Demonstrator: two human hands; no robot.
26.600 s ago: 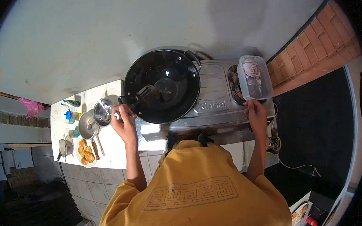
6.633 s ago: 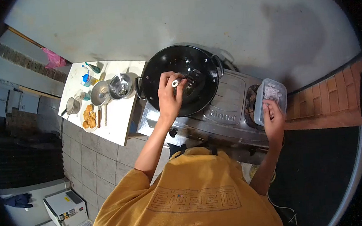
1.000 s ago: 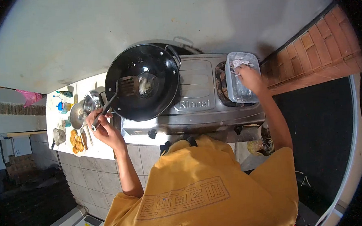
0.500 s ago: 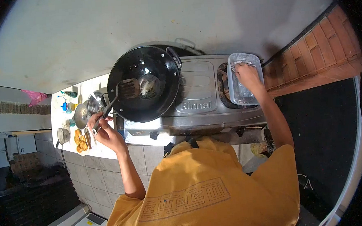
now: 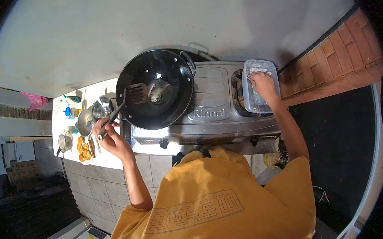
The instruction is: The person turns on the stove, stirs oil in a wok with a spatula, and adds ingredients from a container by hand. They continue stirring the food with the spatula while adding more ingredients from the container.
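My left hand [image 5: 110,137] is wrapped round the dark handle of a slotted spatula [image 5: 136,94]. The spatula's head is over the left part of a black wok [image 5: 169,112], beside a pale piece of food [image 5: 157,93] lying in a little oil. My right hand [image 5: 263,83] reaches into a clear plastic container [image 5: 259,104] at the right end of the stove, its fingers bent over whitish contents that are too small to make out.
The silver stove [image 5: 209,92] runs along the wall. Left of the wok, a white counter [image 5: 110,159] bears metal bowls [image 5: 85,122], a plate of golden fried food [image 5: 83,149], a strainer [image 5: 65,143] and bottles. A brick ledge [image 5: 332,62] borders the right side.
The view has shifted slightly. My right hand remains in the container, its fingers slightly moved. My left hand still holds the spatula in nearly the same place.
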